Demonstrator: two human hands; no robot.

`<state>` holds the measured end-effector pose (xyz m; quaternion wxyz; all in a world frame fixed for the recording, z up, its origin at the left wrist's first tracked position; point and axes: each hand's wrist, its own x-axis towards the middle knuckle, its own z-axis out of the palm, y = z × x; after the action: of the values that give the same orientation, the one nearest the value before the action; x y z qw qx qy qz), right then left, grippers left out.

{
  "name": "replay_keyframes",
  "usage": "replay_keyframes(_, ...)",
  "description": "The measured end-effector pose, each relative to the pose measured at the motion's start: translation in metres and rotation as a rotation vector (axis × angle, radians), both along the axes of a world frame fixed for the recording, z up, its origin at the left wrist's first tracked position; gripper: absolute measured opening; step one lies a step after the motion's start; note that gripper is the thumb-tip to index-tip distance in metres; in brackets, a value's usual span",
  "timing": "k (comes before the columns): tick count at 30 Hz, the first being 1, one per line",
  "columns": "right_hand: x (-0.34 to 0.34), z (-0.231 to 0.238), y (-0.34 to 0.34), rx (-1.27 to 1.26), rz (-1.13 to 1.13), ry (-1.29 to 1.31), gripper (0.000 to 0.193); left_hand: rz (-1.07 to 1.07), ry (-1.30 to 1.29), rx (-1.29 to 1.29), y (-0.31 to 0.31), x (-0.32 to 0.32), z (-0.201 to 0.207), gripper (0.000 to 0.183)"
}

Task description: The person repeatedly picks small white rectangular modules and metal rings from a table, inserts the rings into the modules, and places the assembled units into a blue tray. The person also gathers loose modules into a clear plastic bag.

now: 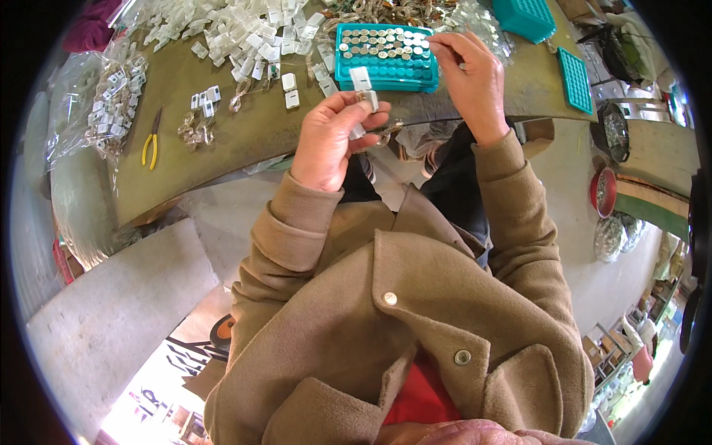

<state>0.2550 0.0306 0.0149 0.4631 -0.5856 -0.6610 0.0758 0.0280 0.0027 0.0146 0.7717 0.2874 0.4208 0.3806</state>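
Note:
My left hand [326, 141] is closed on a small white plastic case [360, 78] with its lid swung up, between thumb and fingers. Just past it lies a teal tray [386, 84] with rows of round silver button cells [383, 41]; its front rows show bare pockets. At the tray's right end is my right hand [475, 85], thumb and forefinger pinched together; what sits between them, if anything, is too small to make out. Two more white cases [290, 90] rest on the table left of the tray.
A big heap of white cases [252, 37] covers the table's far side. Yellow-handled pliers [151, 144] and a small bundle of wired parts [196, 130] lie at left, near a plastic bag [111, 104]. More teal trays [575, 80] stand at right.

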Motion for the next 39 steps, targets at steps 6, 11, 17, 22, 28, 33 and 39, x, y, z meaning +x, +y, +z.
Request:
replay_keyframes(6,-0.006,-0.015,0.011,0.104,0.043,-0.245,0.009,-0.078,0.015,-0.031,-0.006,0.007,-0.005,0.02)
replay_keyframes(11,-0.001,-0.007,0.009,0.02,0.079,-0.339,0.015,-0.082,0.04,-0.061,-0.003,0.011,-0.001,0.022)
replay_keyframes(17,-0.004,0.003,0.01,-0.107,0.162,-0.135,0.015,-0.037,0.035,-0.097,0.005,0.018,0.003,0.025)
replay_keyframes(22,-0.006,-0.003,0.01,-0.037,0.237,-0.193,0.014,-0.039,-0.042,-0.092,0.01,0.015,0.0,0.026)
replay_keyframes(28,-0.002,0.001,0.008,-0.053,0.282,-0.29,0.012,-0.023,-0.035,-0.078,0.011,0.017,0.001,0.027)
replay_keyframes(33,-0.008,0.014,0.001,-0.127,0.351,-0.152,0.014,-0.014,-0.027,-0.076,0.008,0.017,0.004,0.028)
replay_keyframes(39,-0.026,0.016,-0.018,-0.02,0.4,-0.131,0.013,-0.016,0.019,-0.03,0.005,0.017,0.006,0.027)
